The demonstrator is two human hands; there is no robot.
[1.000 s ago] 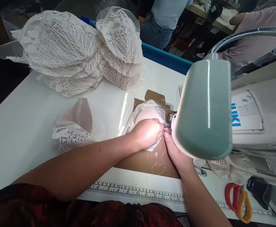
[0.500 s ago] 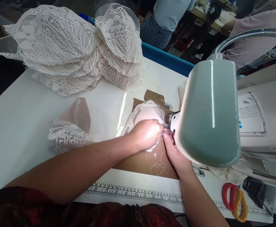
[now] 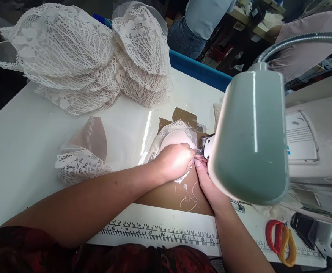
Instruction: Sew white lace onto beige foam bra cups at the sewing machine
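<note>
A pale bra cup with a white lace edge (image 3: 177, 137) lies by the presser foot of the sewing machine (image 3: 203, 146). My left hand (image 3: 177, 161) is closed on the cup's near side, its fingertips curled down at the edge just left of the foot. From the right, my right hand (image 3: 208, 184) pinches the same edge, thumb on top, right below the foot. The lamp head hides part of its fingers. The needle and the fabric between my fingertips are too small to make out clearly.
A green lamp head (image 3: 251, 136) covers much of the sewing machine. Lace cups (image 3: 66, 49) are piled at the back left, and another lace cup (image 3: 88, 151) lies left of my arm. Red-and-yellow-handled scissors (image 3: 281, 240) lie front right, beyond a ruler strip (image 3: 160, 233). Two people are behind.
The whole view has shifted very slightly. Both hands keep the same place at the presser foot, and the cup shows no clear movement.
</note>
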